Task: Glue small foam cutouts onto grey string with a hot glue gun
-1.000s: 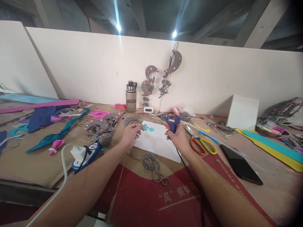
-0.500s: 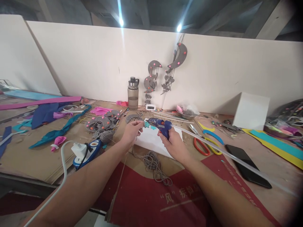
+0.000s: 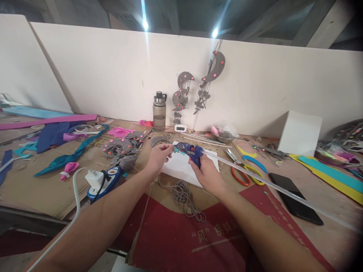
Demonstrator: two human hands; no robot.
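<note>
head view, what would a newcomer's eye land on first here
Probably the blue glue gun in the right hand, near the middle, with a long clear glue stick running from its back toward the right edge. Next, perhaps, the pink-dotted grey crescents against the white panel behind the table, and the red-printed cardboard at bottom centre.

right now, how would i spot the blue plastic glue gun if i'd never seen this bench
Below the long flat white panel at the back lies a white rectangular sheet. Over it, the person's right hand holds the blue plastic, pistol-shaped glue gun. Unlike its neighbours, it has a long, clear, rod-like stick running from its rear toward the picture's right edge.
</note>
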